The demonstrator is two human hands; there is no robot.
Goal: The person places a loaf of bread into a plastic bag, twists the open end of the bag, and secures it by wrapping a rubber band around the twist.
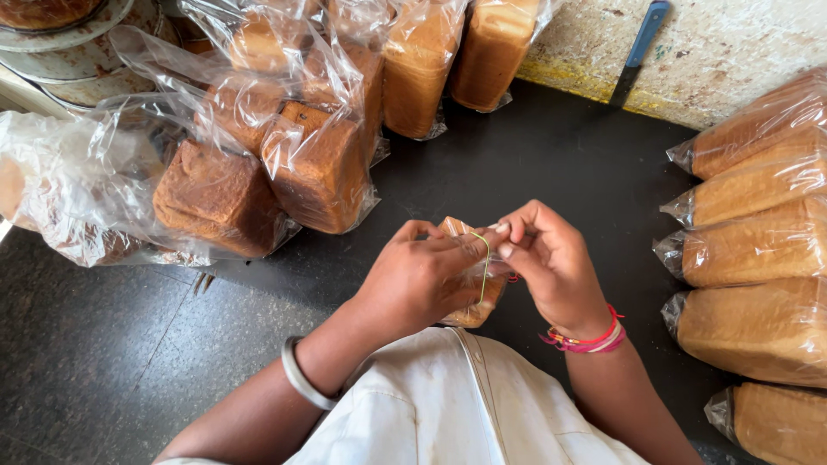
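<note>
A bagged loaf (472, 284) sits in the person's lap area, just below frame centre, pressed between both hands so that its gathered plastic neck points up where the fingers can work on it. A thin yellowish rubber band (485, 267) runs in a taut loop down the front of the bag, stretched from the fingertips, which suggests it is being wound round the twisted neck. The left hand (418, 275) is curled shut around the loaf and the bag's neck, steadying it; the right hand (547, 258) is pinched closed on the top of the band and the plastic, thumb against forefinger.

The wrap is clear, crinkly film, glossy where light catches it; the crust beneath is a smooth golden brown.

At three o'clock, sealed loaves (758, 250) lie side by side in a neat column, closed ends toward the person, apparently the finished lot. At ten to eleven o'clock, darker, squarer loaves (258, 176) stand in loose, open bags that billow upward, seemingly not yet closed. All rest on a dark, speckled bench (551, 164). At one o'clock a blue-handled knife (639, 47) leans against the rough pale wall (732, 52).
</note>
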